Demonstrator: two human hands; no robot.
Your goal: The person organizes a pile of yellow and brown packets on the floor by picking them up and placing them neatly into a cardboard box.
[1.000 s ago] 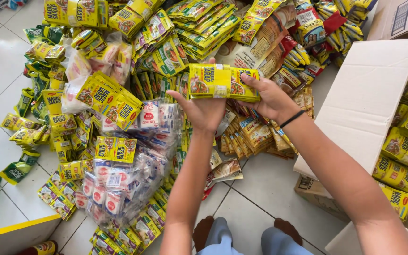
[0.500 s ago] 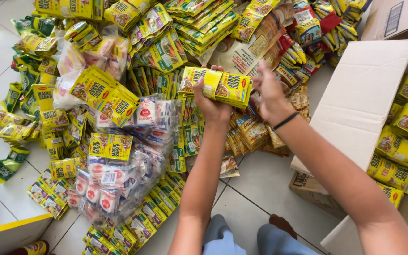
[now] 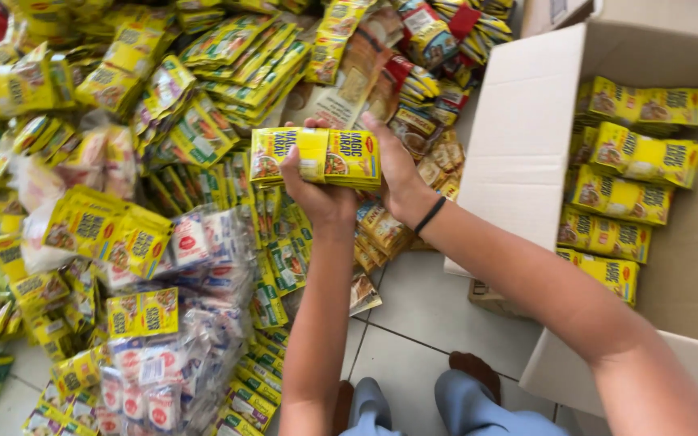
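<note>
Left side, 9 o'clock: a sprawl of yellow sachet strips point(image 3: 82, 226) and a clear bag of red-and-white packets point(image 3: 163, 379) lies on the floor.

Centre: the left hand point(image 3: 317, 194) grips the near-left end of a stack of yellow sachets point(image 3: 315, 157), fingers wrapped under, thumb on top. The right hand point(image 3: 393, 173) closes on the stack's right end, a dark band at the wrist. The stack is held level above the heap, at 12 o'clock from the person's knees.

Handling, judged: light, soft foil, slippery, layers liable to slide apart. Best pinched at both short ends, squeezed flat.

Right, 3 o'clock: an open cardboard box point(image 3: 527, 121) holds rows of the same yellow stacks.

Surface: pale tiled floor point(image 3: 438, 315), grey grout lines. Daylight, no table visible.
</note>
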